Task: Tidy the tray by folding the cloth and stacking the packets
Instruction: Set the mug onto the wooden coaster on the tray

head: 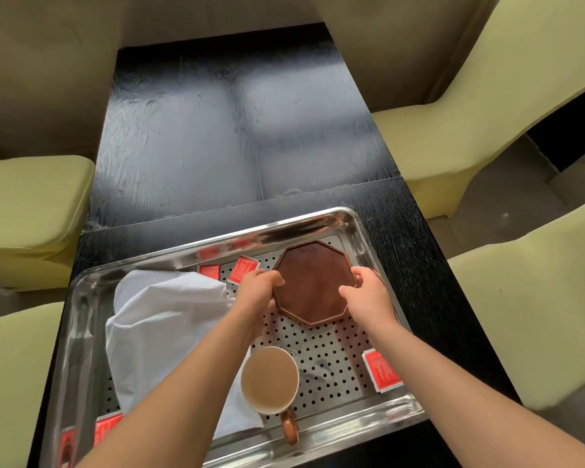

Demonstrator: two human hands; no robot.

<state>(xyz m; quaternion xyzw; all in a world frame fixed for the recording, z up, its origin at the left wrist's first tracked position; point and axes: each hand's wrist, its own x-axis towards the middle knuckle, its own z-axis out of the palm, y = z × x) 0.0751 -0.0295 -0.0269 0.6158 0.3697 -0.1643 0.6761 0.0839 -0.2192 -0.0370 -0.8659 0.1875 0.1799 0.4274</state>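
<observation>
On the black table [233, 130], the steel tray [397, 413] held a crumpled, unfolded white cloth [163, 325] at its 9 o'clock side. Both hands gripped an octagonal brown plate [314, 282] at 1 o'clock: the left hand [257, 287] curled on its left edge, the right hand [365, 293] on its right edge. Two red packets [242, 269] lay at 12 o'clock, a third packet [382, 370] at 4 o'clock, and probably two further packets [107, 428] at 7 o'clock, partly hidden by the forearm. A full cup [270, 378] stood at 6 o'clock.
</observation>
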